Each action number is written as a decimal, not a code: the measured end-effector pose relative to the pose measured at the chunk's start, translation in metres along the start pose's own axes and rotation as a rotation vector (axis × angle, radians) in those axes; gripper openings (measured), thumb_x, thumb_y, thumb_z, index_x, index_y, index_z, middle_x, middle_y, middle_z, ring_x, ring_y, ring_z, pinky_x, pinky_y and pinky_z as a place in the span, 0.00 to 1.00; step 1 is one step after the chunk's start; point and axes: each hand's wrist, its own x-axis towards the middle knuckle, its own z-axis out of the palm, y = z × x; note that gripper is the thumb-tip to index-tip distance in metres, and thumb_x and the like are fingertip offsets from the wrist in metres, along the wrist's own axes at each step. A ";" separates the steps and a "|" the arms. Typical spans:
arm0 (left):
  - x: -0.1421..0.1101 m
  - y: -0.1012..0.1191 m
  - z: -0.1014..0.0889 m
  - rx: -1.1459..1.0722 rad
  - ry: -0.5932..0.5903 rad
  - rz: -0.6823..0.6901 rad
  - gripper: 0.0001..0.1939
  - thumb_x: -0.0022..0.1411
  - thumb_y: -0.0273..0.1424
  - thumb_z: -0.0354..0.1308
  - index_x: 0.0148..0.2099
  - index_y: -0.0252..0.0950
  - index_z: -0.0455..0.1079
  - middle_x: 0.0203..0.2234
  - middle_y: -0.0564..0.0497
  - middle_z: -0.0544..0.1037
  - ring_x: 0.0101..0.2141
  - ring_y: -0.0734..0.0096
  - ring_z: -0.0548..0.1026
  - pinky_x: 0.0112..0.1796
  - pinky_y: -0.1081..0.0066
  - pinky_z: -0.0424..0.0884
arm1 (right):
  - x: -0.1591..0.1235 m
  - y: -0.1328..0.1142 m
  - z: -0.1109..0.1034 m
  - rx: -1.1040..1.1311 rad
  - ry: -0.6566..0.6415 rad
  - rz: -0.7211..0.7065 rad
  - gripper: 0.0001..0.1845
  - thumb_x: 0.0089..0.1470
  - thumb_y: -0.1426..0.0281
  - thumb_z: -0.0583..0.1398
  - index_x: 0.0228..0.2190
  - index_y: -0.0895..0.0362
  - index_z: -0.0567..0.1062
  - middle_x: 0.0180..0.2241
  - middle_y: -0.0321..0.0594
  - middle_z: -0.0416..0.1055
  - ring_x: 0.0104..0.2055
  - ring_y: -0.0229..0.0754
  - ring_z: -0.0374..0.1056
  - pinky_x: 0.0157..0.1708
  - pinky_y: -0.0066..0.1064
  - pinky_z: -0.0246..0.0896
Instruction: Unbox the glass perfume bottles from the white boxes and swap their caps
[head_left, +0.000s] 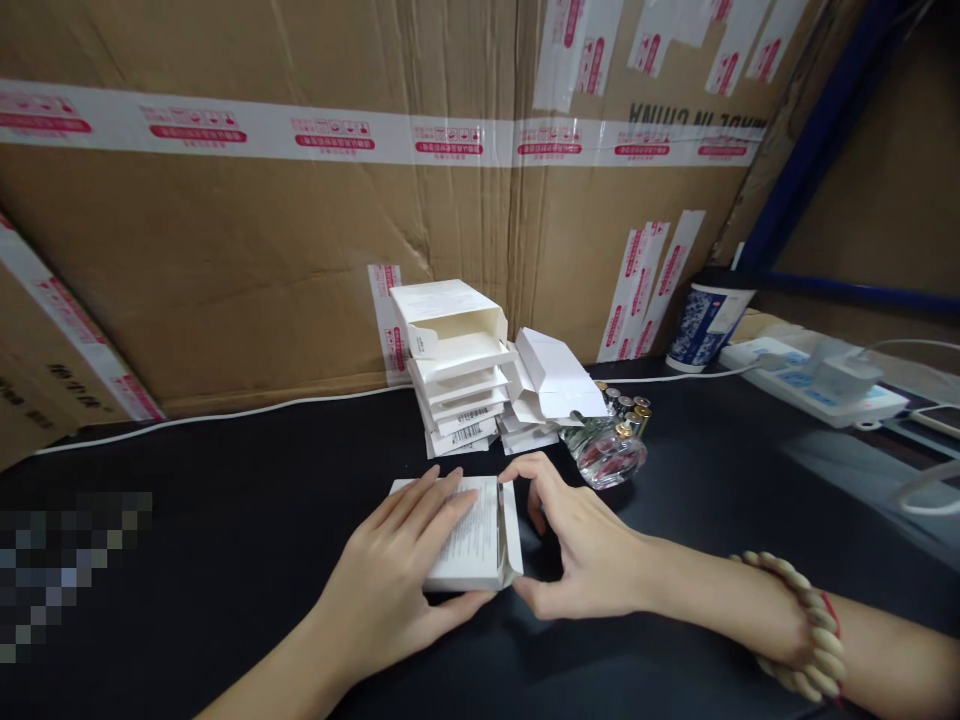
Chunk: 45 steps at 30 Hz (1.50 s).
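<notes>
A small white printed carton (480, 535) lies flat on the black table (225, 520) in front of me. My left hand (397, 570) rests on top of it, fingers stretched flat, thumb under its near edge. My right hand (577, 545) pinches the carton's open end flap on the right side, with forefinger above and thumb below. A beaded bracelet (806, 625) circles my right wrist. Behind the carton stands a stack of open white cartons (457, 370), and several more lie beside it (551, 385).
A clear glass bottle (607, 455) and several small gold-capped vials (626, 405) sit right of the stacks. A paper cup (709, 320), a white power strip (814, 385) with a charger and cables lie at the right. Large taped cardboard boxes (262, 220) wall the back.
</notes>
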 end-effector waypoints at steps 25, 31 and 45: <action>-0.002 0.010 0.000 -0.243 0.190 0.239 0.16 0.51 0.25 0.58 0.45 0.35 0.68 0.50 0.57 0.65 0.53 0.72 0.65 0.51 0.73 0.64 | 0.005 0.004 -0.007 -0.075 0.069 -0.321 0.05 0.53 0.72 0.55 0.31 0.59 0.70 0.25 0.32 0.66 0.22 0.28 0.58 0.24 0.22 0.50; -0.001 0.010 -0.005 -0.263 0.206 0.336 0.07 0.57 0.27 0.53 0.38 0.30 0.64 0.46 0.52 0.68 0.50 0.70 0.68 0.48 0.70 0.66 | 0.003 0.007 -0.009 -0.173 -0.076 -0.428 0.12 0.59 0.72 0.50 0.40 0.57 0.71 0.29 0.35 0.68 0.23 0.30 0.59 0.23 0.25 0.49; -0.001 0.005 -0.004 -0.277 0.215 0.383 0.05 0.55 0.26 0.53 0.36 0.29 0.64 0.42 0.53 0.69 0.48 0.72 0.68 0.47 0.72 0.63 | 0.002 0.009 -0.006 -0.157 0.027 -0.270 0.16 0.56 0.71 0.54 0.48 0.53 0.66 0.23 0.27 0.68 0.20 0.27 0.61 0.23 0.21 0.51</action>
